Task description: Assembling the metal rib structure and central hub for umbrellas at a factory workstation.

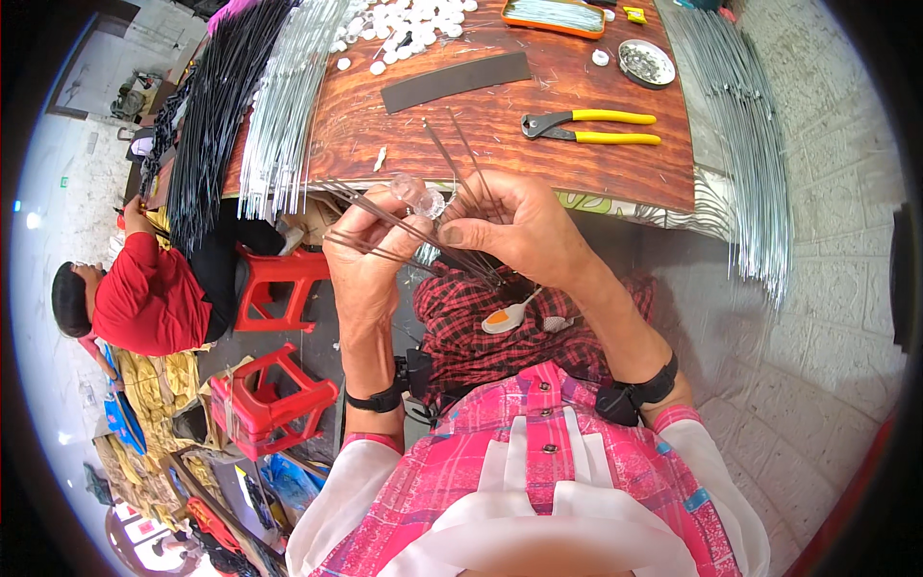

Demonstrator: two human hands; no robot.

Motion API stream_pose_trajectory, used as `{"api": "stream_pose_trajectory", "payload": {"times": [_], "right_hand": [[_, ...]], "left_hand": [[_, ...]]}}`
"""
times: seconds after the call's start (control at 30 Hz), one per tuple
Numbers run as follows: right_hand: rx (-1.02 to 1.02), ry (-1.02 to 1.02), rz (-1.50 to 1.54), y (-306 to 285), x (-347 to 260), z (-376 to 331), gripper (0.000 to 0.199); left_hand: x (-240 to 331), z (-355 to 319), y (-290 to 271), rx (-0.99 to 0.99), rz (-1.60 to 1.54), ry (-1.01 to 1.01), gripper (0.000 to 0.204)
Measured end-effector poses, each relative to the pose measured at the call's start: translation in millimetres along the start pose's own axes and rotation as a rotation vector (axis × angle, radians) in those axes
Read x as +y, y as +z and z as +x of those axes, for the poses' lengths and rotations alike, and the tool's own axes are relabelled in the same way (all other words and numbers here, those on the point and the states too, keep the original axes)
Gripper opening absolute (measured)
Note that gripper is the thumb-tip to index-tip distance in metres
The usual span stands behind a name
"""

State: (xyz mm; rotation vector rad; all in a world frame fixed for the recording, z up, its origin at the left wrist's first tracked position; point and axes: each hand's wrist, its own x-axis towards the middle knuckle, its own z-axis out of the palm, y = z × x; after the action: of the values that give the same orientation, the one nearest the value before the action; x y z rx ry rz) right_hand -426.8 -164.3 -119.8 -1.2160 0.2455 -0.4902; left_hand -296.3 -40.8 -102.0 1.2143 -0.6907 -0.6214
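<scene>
Both hands are raised just in front of the table's near edge. My left hand (361,252) is closed on several thin dark brown wires (444,248), which fan out past the fingers. At its fingertips is a small clear, faceted plastic piece (430,203). Close beside it, my right hand (527,229) has its fingers curled and pinched on more of these brown wires, some pointing up over the tabletop. The wires cross below the two hands, and their lower ends hang above my lap. What exactly sits between the right fingertips is partly hidden.
On the wooden table (346,135) lie yellow-handled end-cutting pliers (591,128), a dark strip (457,82), white round pieces (394,29), a small dish (646,63) and an orange tray (555,14). Wire bundles (279,115) overhang the edge. A person in red (154,293) sits at left near red stools (274,399).
</scene>
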Motion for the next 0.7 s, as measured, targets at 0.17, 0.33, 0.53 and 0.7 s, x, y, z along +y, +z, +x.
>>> {"api": "stream_pose_trajectory", "payload": {"times": [0.17,0.33,0.53,0.7], "right_hand": [[0.029,-0.005,-0.038,2.8,-0.3,0.2,0.015],[0.013,0.008,-0.042,2.3,-1.9,2.0,0.014],[0.015,-0.013,-0.044,2.5,0.1,3.2,0.014],[0.018,-0.012,-0.051,3.5,-0.9,3.2,0.013]], "left_hand": [[0.3,2.7,-2.5,-0.044,0.012,0.045,0.026],[-7.4,4.8,-9.5,-0.053,0.013,0.081,0.027],[-8.7,10.6,-17.1,-0.139,0.061,0.074,0.032],[-5.7,6.7,-16.5,-0.124,0.118,0.1,0.033]]}}
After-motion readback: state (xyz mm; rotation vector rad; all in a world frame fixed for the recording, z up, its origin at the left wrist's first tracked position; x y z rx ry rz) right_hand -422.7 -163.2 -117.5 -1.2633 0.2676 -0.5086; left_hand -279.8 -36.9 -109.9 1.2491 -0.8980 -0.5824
